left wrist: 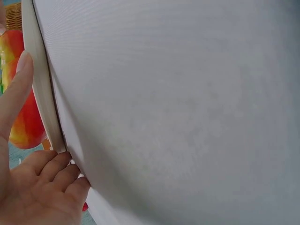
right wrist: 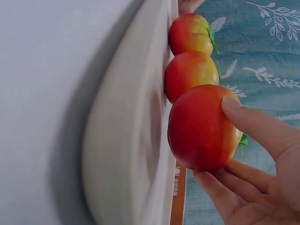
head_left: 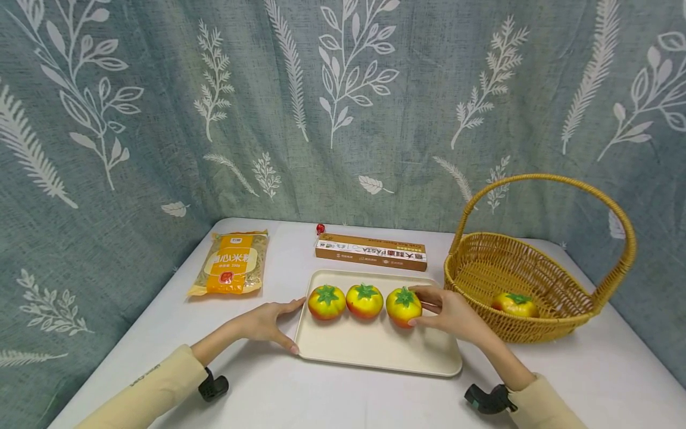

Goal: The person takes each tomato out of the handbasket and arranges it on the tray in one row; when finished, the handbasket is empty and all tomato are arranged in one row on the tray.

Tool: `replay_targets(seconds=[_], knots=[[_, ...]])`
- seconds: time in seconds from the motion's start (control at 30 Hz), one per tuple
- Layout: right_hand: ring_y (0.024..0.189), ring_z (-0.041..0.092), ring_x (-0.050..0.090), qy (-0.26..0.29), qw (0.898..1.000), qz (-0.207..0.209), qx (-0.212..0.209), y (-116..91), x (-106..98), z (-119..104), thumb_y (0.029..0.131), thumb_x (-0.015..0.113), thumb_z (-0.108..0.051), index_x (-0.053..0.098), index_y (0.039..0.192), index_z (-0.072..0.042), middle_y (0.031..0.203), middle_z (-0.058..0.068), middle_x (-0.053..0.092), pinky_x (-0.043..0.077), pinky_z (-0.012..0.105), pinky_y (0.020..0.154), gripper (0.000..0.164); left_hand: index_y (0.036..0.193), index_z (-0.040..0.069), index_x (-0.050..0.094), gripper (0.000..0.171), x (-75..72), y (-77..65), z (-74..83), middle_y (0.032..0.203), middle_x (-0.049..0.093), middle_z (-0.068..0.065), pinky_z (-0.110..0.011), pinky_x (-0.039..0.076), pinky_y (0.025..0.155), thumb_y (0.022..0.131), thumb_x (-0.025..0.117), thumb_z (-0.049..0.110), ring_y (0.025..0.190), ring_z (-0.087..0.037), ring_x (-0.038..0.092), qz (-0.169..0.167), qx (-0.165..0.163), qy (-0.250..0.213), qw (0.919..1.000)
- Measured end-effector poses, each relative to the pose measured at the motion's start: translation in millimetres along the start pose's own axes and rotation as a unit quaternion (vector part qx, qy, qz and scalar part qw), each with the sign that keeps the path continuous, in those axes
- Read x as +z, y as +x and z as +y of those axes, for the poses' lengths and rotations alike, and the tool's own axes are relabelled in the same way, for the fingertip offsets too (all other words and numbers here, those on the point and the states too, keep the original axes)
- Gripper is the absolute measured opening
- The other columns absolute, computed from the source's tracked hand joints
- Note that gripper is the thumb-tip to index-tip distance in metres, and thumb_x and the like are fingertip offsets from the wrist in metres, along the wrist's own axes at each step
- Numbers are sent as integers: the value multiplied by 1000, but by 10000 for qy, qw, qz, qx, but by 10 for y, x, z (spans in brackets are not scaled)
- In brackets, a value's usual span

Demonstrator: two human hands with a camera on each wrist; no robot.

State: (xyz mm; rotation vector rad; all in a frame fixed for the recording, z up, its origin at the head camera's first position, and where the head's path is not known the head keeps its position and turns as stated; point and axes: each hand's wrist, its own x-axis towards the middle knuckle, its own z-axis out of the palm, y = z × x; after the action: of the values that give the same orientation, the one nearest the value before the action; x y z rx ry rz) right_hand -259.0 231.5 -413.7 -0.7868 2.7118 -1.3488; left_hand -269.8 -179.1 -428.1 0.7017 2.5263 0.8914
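Note:
Three red-and-yellow tomatoes with green leafy tops stand in a row on a cream tray (head_left: 375, 354): the left tomato (head_left: 326, 302), the middle tomato (head_left: 364, 301) and the right tomato (head_left: 404, 307). My right hand (head_left: 452, 313) holds the right tomato, thumb on the near side and fingers behind; the right wrist view shows this tomato (right wrist: 201, 129) close up. At the tray's left edge, my left hand (head_left: 262, 325) spreads its thumb and fingers along the rim. The left wrist view has the thumb (left wrist: 18, 89) beside the tray's rim (left wrist: 42, 79).
A wicker basket (head_left: 493, 256) with a tall handle stands at the right, with another tomato (head_left: 515, 304) inside. Behind the tray lies a pasta box (head_left: 371, 251), a small red object (head_left: 320, 229) beyond it. An orange-labelled food bag (head_left: 230, 263) lies back left. A patterned curtain closes off the back.

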Motion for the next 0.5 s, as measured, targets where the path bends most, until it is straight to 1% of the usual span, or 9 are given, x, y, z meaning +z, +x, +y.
replay_targets(seconds=[0.1,0.23,0.5], knots=[[115,38,58,15,10000,-47,-31,-4,26,23,78,81,-18,55,129,7,128,24,57,51,35,92,63,150,6,32,106,-3,-4,8,151,32,-21,-52,24,113,66,88,37,139,-37,29,9,85,16,10000],[113,37,59,-66,10000,-32,42,-8,51,27,77,82,-22,55,130,6,128,23,58,52,35,91,65,150,5,32,106,-6,-9,17,151,32,-21,-52,24,113,66,89,37,139,-37,29,17,145,40,9999],[105,33,64,-937,9952,115,252,-24,67,-1,74,82,-37,58,129,4,121,22,63,54,38,87,72,150,4,31,106,-7,-22,18,151,31,-22,-53,23,113,67,88,36,139,-38,28,-12,120,5,9999]])
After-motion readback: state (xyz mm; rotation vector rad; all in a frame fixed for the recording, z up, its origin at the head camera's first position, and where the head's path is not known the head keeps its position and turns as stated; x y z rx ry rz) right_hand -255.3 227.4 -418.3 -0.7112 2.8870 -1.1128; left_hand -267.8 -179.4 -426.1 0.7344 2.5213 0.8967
